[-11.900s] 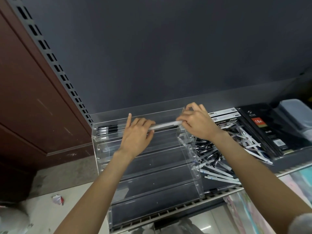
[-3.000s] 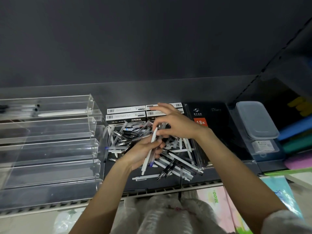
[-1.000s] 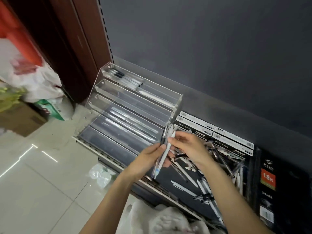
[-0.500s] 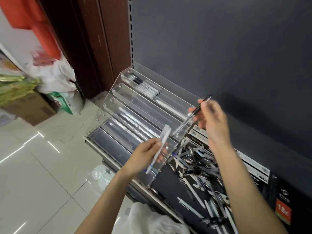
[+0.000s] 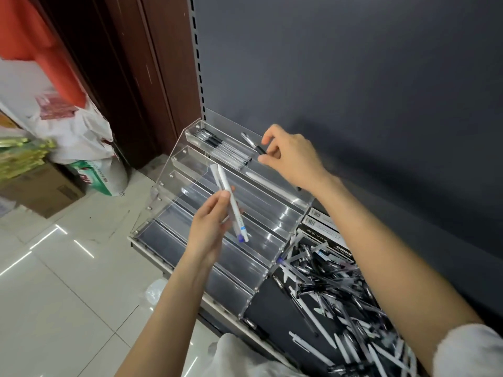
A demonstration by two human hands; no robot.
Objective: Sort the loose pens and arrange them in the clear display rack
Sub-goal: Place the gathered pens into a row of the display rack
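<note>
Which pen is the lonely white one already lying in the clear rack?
Find the clear display rack against the dark wall. In its top tier, black-tipped clear pens lie bunched at the left; just right of them lies the white pen, alone, opaque white.

White pens (image 5: 230, 202) with blue tips; a black-capped clear pen (image 5: 253, 144); clear rack (image 5: 272, 232); black and white pile (image 5: 334, 289); dark grey wall (image 5: 353, 77); brown post (image 5: 163, 63); pale floor tiles (image 5: 68, 295).

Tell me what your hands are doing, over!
Right hand pinching a black pen over the rack's top tier. Left hand holding white pens. Nothing blocking the tier.
</note>
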